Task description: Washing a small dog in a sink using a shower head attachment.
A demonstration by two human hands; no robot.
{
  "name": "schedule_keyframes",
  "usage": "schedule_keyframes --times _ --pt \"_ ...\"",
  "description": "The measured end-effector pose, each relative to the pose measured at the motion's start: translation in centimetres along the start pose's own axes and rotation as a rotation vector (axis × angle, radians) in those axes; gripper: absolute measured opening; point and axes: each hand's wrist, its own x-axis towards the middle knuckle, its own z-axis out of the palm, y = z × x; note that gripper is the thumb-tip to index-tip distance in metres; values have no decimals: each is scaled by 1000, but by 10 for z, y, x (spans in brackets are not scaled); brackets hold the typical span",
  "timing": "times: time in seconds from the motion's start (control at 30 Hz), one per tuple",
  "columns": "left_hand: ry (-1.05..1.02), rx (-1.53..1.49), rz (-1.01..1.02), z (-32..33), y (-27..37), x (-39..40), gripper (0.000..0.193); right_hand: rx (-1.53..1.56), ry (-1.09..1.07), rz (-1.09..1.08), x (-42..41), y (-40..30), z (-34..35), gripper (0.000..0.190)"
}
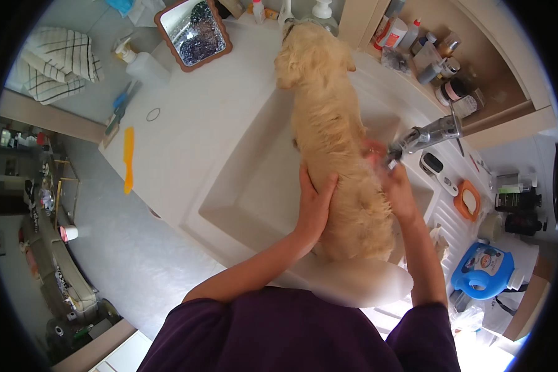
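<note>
A cream-coloured dog [328, 130] stands in a white sink basin [242, 186], its head at the far rim and its rump towards me. The fur along its back looks wavy and clumped. My left hand [317, 197] rests on the dog's left flank, thumb spread from the fingers, holding no object. On the other side, my right hand [396, 186] is beside the dog's body, just below the chrome faucet [425, 136]. Something red and blurred [375, 152] is between the dog and the faucet; whether my right hand holds it is unclear.
Left on the counter lie a yellow comb [129, 160], scissors [118, 109], a pump bottle [144, 67] and a framed mirror [193, 35]. To the right are a brush [437, 173], an orange soap dish [467, 200] and a blue jug [483, 269]. Bottles crowd the shelf [483, 116].
</note>
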Motion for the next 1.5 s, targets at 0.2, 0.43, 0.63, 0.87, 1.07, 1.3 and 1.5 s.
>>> schedule_keyframes --times 0.2,0.43,0.63,0.87,1.07,1.3,1.5 --pt "52 152 140 9 -19 10 81 -726 -165 -353 -135 -25 18 29" --pt "-28 696 571 22 -38 -40 61 -736 160 -263 -114 -21 21 44" --pt "-182 814 757 17 -16 -12 53 -705 119 -285 -99 -18 25 45" --pt "-385 1263 1132 49 25 48 35 -356 444 -97 -135 -5 42 34" --pt "-534 1306 927 58 42 86 30 -589 531 -79 -162 1 56 41" --pt "-703 1124 1003 40 8 -12 41 -343 503 61 -146 30 35 47" --pt "-648 954 831 -34 -16 -33 67 -522 269 37 -69 -11 30 49"
